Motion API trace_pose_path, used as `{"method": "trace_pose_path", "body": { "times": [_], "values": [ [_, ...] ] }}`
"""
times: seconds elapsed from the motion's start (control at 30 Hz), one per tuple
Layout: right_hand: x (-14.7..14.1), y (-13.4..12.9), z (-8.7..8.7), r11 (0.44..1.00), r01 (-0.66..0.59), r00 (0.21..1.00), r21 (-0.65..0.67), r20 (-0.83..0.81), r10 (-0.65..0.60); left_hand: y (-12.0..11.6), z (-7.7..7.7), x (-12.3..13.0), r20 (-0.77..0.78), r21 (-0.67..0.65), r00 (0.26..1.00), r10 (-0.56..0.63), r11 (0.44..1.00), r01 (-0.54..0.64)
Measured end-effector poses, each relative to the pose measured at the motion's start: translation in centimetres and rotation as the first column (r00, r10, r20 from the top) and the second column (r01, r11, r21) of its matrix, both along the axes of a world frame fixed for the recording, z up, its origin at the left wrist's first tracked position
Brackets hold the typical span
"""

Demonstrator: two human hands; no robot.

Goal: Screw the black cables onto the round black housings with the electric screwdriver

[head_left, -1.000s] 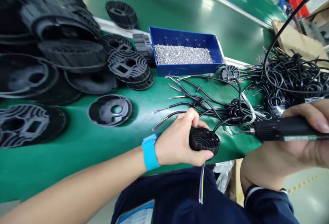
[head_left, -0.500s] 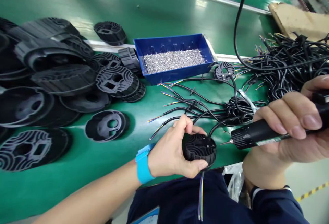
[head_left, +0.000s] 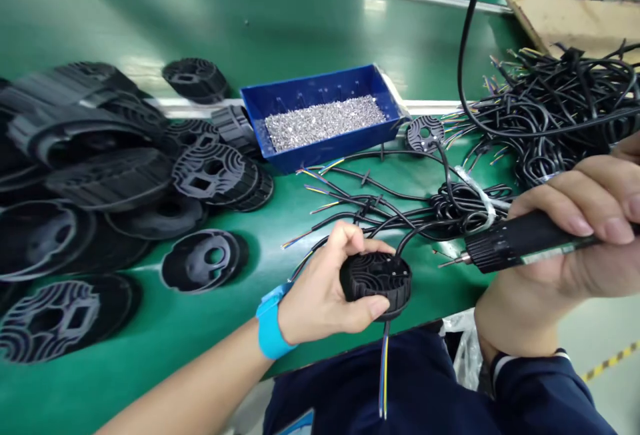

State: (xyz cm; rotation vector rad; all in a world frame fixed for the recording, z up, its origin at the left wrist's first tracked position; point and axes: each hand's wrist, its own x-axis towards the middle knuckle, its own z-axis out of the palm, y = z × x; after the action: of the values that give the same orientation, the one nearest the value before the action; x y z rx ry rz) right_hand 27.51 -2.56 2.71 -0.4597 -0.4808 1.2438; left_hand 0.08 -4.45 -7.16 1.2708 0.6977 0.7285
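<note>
My left hand (head_left: 325, 288), with a blue band at its wrist, grips a round black plastic housing (head_left: 379, 282) by its sides near the table's front edge. A black cable enters the housing's top beside small screws, and coloured wires (head_left: 384, 368) hang out below it. My right hand (head_left: 575, 235) is wrapped around a black electric screwdriver (head_left: 520, 242). Its bit points left and stays apart from the housing. Behind the housing lie black cables (head_left: 450, 205) with bare coloured ends, and a similar round cover (head_left: 425, 134) with a cable attached.
A blue bin (head_left: 320, 118) of small silvery screws stands at the back. Many black housings (head_left: 210, 175) are piled on the left. A tangle of cables (head_left: 560, 108) lies at the right, near a cardboard piece (head_left: 575, 18). The screwdriver's cord (head_left: 465, 42) hangs down from above.
The screwdriver has shifted slightly right, and its tip is farther from the housing. My left hand still holds the housing. The whole view has shifted a little.
</note>
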Motion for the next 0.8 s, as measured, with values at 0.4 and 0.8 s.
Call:
{"method": "trace_pose_path", "body": {
  "times": [0.4,0.8],
  "values": [
    [0.1,0.0,0.6,0.994,0.079,0.981,0.081,0.168,-0.092,-0.3,-0.4,0.0,0.136,-0.093,0.991,-0.014,0.995,0.027],
    [2.0,-0.3,1.0,0.96,0.212,0.973,0.18,0.056,-0.225,1.8,3.1,-1.7,-0.205,0.194,0.974,-0.1,0.971,0.141]
  ]
}}
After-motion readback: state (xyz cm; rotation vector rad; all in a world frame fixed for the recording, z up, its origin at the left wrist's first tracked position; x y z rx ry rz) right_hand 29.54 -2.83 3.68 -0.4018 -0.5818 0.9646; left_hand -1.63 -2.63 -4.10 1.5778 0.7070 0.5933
